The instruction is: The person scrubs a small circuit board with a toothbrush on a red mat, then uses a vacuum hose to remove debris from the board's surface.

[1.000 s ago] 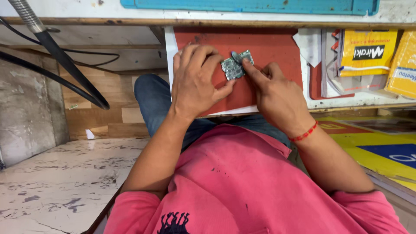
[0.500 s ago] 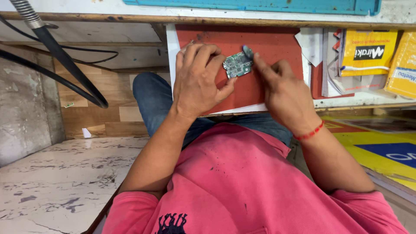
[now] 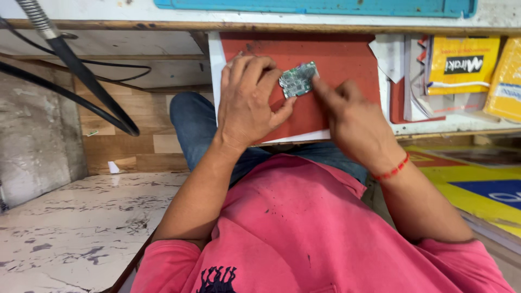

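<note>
Left hand [image 3: 247,103] is curling over the small green circuit board [image 3: 298,80], fingers bent around its left edge and thumb tucked under its lower corner, so that grip is closed on the board. Right hand [image 3: 353,116] is coming in from the other side, index fingertip pressing on the board's right edge; the rest of that hand is loosely folded and blurred, so I cannot tell whether it is pinching anything. Board is sitting tilted just above the red mat [image 3: 336,59], between both grips, roughly mid-mat. Open mat is showing above and to the right of the grips, with a strip below them running to the mat's near edge, where the white tray rim [image 3: 213,65] is framing it. Further right of the right grip, loose papers [image 3: 388,54] and yellow packets [image 3: 461,62] are crowding the surface, well apart from the board. Left of the left grip, the surface is dropping off to a knee in jeans [image 3: 190,125], with black cables [image 3: 81,81] hanging beyond. A blue mat [image 3: 325,6] is lying past the red mat's far edge.
</note>
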